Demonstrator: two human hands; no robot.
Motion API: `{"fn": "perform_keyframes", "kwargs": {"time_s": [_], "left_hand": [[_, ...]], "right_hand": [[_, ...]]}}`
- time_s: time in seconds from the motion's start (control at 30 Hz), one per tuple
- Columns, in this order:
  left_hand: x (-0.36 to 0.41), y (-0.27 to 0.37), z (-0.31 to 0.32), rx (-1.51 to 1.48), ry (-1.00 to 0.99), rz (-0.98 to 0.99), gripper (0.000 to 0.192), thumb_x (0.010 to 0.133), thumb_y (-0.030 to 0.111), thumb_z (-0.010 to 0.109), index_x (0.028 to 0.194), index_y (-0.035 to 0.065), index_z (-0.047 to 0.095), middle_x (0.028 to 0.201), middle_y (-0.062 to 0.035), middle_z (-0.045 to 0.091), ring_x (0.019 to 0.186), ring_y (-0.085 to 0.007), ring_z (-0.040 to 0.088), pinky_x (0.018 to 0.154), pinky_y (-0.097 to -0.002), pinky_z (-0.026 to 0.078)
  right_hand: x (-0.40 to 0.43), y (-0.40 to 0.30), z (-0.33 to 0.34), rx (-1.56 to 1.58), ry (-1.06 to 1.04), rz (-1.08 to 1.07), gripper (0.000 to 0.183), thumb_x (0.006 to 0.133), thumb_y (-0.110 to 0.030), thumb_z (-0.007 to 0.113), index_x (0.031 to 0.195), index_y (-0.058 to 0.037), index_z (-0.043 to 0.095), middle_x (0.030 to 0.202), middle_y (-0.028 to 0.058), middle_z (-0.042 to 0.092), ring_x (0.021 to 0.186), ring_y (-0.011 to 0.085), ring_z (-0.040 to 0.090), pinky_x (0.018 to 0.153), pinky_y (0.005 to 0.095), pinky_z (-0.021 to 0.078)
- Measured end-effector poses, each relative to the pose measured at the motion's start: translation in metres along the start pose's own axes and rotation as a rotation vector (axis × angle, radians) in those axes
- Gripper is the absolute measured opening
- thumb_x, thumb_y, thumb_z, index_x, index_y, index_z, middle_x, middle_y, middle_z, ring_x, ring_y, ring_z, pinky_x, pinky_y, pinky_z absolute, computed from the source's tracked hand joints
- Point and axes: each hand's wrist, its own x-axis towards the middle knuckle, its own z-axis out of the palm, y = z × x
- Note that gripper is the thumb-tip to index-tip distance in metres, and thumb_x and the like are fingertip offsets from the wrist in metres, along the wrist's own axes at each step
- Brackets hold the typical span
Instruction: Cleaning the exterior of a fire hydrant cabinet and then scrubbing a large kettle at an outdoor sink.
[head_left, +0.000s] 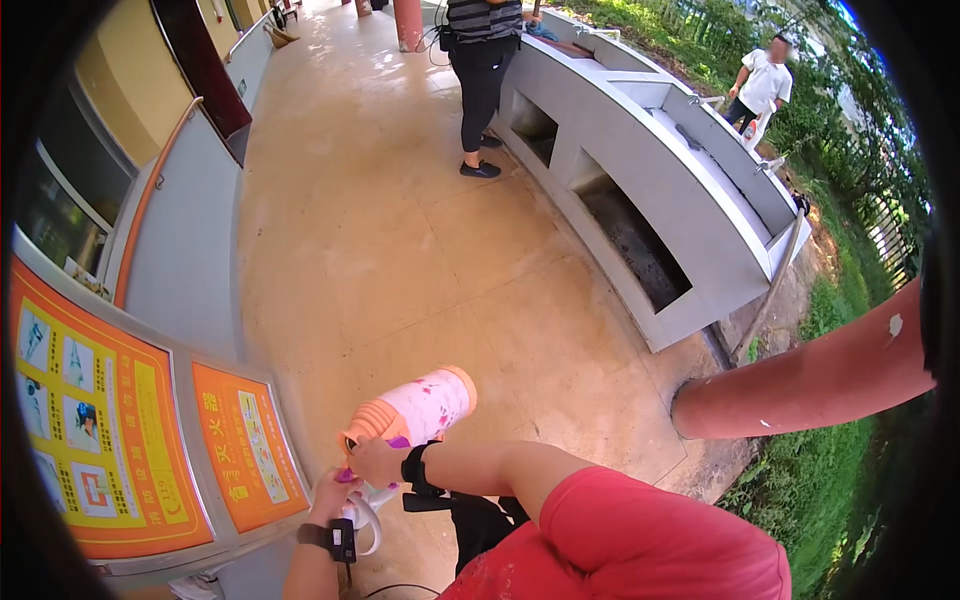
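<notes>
An insulated flask (424, 409) with orange ends and a pink floral body is held tilted, its ribbed orange neck end lower and towards me. My right hand (377, 461) grips it near the neck, by a purple part that looks like its handle. Close against that end, the fingers of my left hand (334, 496) are curled at a small purple part (345, 475). A white object with a curved loop (369, 529) shows just below the left fingers. My hands hide most of it, so its kind and whether I hold it cannot be told. Both wrists wear black bands.
A fire equipment cabinet (184, 442) with orange posters stands at left, beyond it a wall handrail (154, 187). A long grey wash trough (622, 172) and a red column (802, 367) are on the right. One person (484, 82) stands by the trough, another (765, 82) behind it.
</notes>
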Motion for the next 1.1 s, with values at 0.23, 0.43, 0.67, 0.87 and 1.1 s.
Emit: {"fn": "perform_keyframes", "kwargs": {"time_s": [0.23, 0.43, 0.67, 0.87, 1.1], "left_hand": [[0.072, 0.128, 0.039, 0.18, -0.265, 0.065, 0.036, 0.076, 0.002, 0.068, 0.111, 0.002, 0.058, 0.075, -0.0037, 0.061, 0.063, -0.014, 0.06, 0.049, -0.0295, 0.047], [0.16, 0.134, 0.003, 0.163, -0.431, 0.126, 0.037, 0.077, -0.001, 0.066, 0.112, -0.0028, 0.054, 0.068, -0.0078, 0.059, 0.048, -0.0144, 0.055, 0.043, -0.0285, 0.046], [0.222, 0.179, 0.036, 0.175, -0.33, 0.183, 0.037, 0.08, 0.003, 0.062, 0.106, 0.0039, 0.036, 0.069, -0.0093, 0.052, 0.046, -0.0174, 0.054, 0.041, -0.0339, 0.049], [0.327, 0.194, 0.044, 0.232, -0.314, -0.012, 0.057, 0.077, 0.001, 0.062, 0.111, 0.0069, 0.017, 0.072, -0.0123, 0.052, 0.043, -0.0186, 0.055, 0.037, -0.0341, 0.049], [0.364, 0.185, 0.015, 0.483, -0.096, -0.186, 0.052, 0.078, 0.004, 0.062, 0.113, -0.0007, 0.024, 0.071, -0.0129, 0.052, 0.046, -0.02, 0.055, 0.039, -0.034, 0.047]], "right_hand": [[-0.036, 0.108, -0.074, 0.157, 0.145, 0.308, 0.024, 0.065, -0.022, 0.068, 0.083, -0.006, 0.07, 0.078, 0.0155, 0.067, 0.077, 0.0315, 0.066, 0.064, 0.04, 0.0512], [-0.138, 0.223, -0.106, 0.748, 0.125, 0.845, 0.015, 0.066, -0.011, 0.064, 0.078, -0.0047, 0.071, 0.067, 0.0101, 0.067, 0.056, 0.0204, 0.064, 0.05, 0.034, 0.0475], [-0.269, 0.27, -0.106, 0.813, 0.743, 1.125, 0.036, 0.075, -0.037, 0.069, 0.096, -0.0077, 0.069, 0.076, 0.0085, 0.068, 0.066, 0.0173, 0.063, 0.062, 0.0321, 0.0493], [-0.385, 0.261, -0.189, 0.758, 1.259, 1.408, 0.027, 0.078, -0.03, 0.067, 0.092, -0.008, 0.069, 0.068, 0.0046, 0.066, 0.06, 0.0123, 0.062, 0.059, 0.0293, 0.0495], [-0.505, 0.234, -0.309, 0.613, 1.764, 1.256, 0.018, 0.085, -0.016, 0.062, 0.091, 0.0013, 0.063, 0.07, -0.0004, 0.061, 0.054, 0.0042, 0.053, 0.049, 0.0187, 0.0423]]}}
